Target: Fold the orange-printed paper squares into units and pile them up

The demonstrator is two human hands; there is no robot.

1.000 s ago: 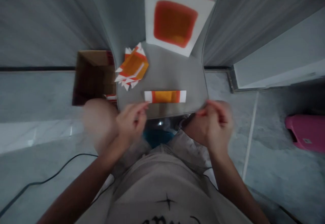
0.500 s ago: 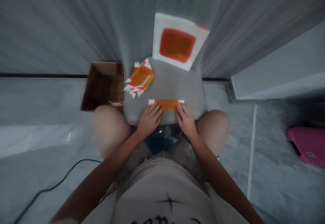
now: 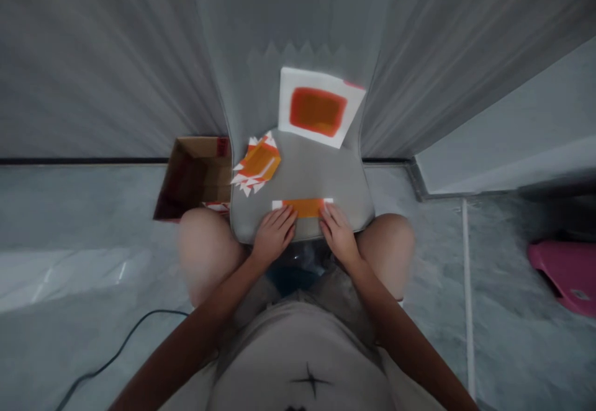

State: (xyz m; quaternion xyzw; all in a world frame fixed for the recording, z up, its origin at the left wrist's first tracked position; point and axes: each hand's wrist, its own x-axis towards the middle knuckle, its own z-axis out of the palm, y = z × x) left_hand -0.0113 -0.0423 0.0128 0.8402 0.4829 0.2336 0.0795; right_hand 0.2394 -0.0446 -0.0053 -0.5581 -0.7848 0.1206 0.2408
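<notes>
A folded strip of orange paper with white ends (image 3: 307, 208) lies flat across the front of a grey chair seat (image 3: 321, 175). The fingers of my left hand (image 3: 275, 228) lie flat and stretched out on its left part. On its right end rest the outstretched fingers of my right hand (image 3: 339, 230). Further back on the left sits a small pile of folded orange, red and white papers (image 3: 257, 162) with pointed corners. Behind the strip, a white sheet with an orange-red rectangle (image 3: 317, 112) leans toward the chair's backrest.
An open cardboard box (image 3: 198, 172) stands on the floor left of the chair, with some red-and-white paper in it. A dark cable (image 3: 116, 352) runs across the floor at lower left. A pink plastic object (image 3: 565, 274) is at the far right.
The whole view has shifted, so the chair and papers appear lower. Both hands stay on the folded paper strip.
</notes>
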